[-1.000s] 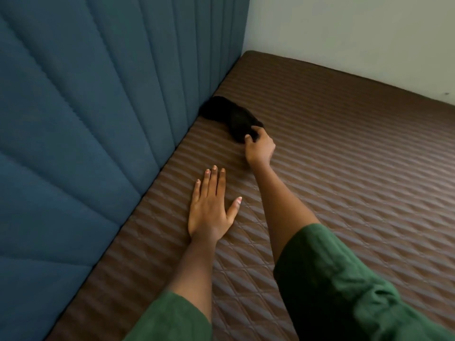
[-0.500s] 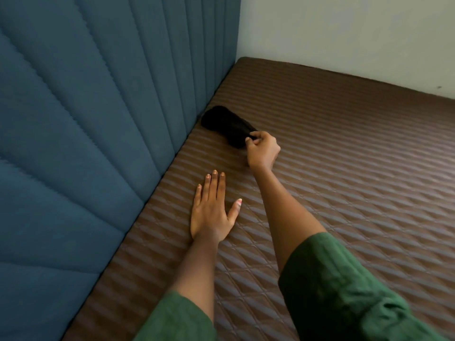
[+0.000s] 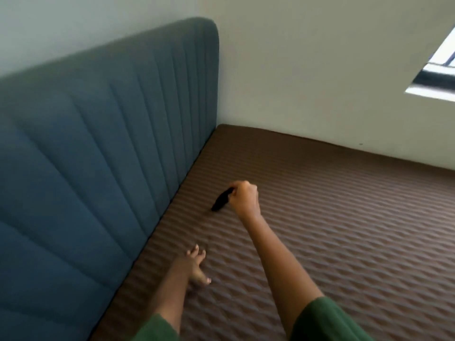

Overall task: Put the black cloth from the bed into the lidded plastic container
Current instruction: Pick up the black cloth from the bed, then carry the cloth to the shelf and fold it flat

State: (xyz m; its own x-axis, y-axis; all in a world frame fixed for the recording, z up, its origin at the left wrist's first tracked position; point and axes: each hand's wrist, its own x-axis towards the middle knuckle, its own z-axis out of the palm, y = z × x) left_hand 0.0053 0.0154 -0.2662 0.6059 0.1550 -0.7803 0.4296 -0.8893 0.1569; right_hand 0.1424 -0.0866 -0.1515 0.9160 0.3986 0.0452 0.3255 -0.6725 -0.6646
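The black cloth (image 3: 221, 200) hangs from my right hand (image 3: 243, 201), which is closed on its upper end above the brown quilted mattress (image 3: 344, 230). The cloth's lower end is at or just above the mattress surface. My left hand (image 3: 195, 265) rests lower down on the mattress, fingers spread, holding nothing. Both arms wear green sleeves. The lidded plastic container is not in view.
A tall blue padded headboard (image 3: 110, 156) runs along the left side of the mattress. A pale wall (image 3: 320, 82) bounds the far edge. A window (image 3: 440, 67) shows at the upper right.
My right hand has pinched the cloth and lifted it off the mattress, away from the headboard. My head has risen and pulled back, showing the headboard top and the window.
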